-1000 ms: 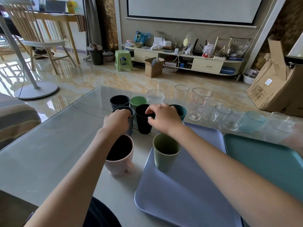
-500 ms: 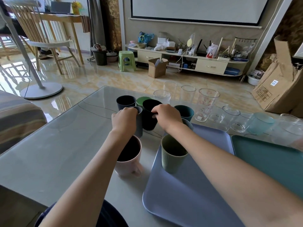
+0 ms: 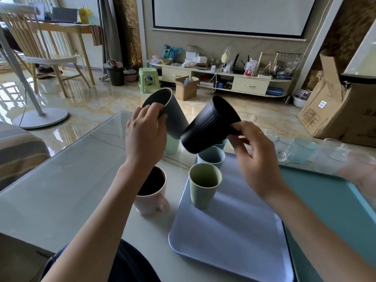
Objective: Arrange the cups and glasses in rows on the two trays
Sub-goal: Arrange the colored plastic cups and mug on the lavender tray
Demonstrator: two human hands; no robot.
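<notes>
Grey cup (image 3: 169, 117) tilts in my left hand (image 3: 145, 135); my right hand (image 3: 252, 151) pinches the black cup (image 3: 207, 127). Both hang over the surface (image 3: 61, 180), touching. They could slip and knock the green cup (image 3: 204, 185) on the purple tray (image 3: 230, 231).

Two trays lie side by side: a lavender tray (image 3: 230, 231) and a teal tray (image 3: 325, 200). Six opaque cups show plainly: a grey cup (image 3: 173, 117) and a black cup (image 3: 207, 129) held in the air, an olive cup (image 3: 203, 186), a pale blue cup (image 3: 211, 157), a mint cup (image 3: 172, 145) and a pink mug (image 3: 151, 192). A seventh, a teal cup (image 3: 221, 143), peeks out behind. At least three clear glasses (image 3: 301, 149) stand at the far right; blur hides any others.
</notes>
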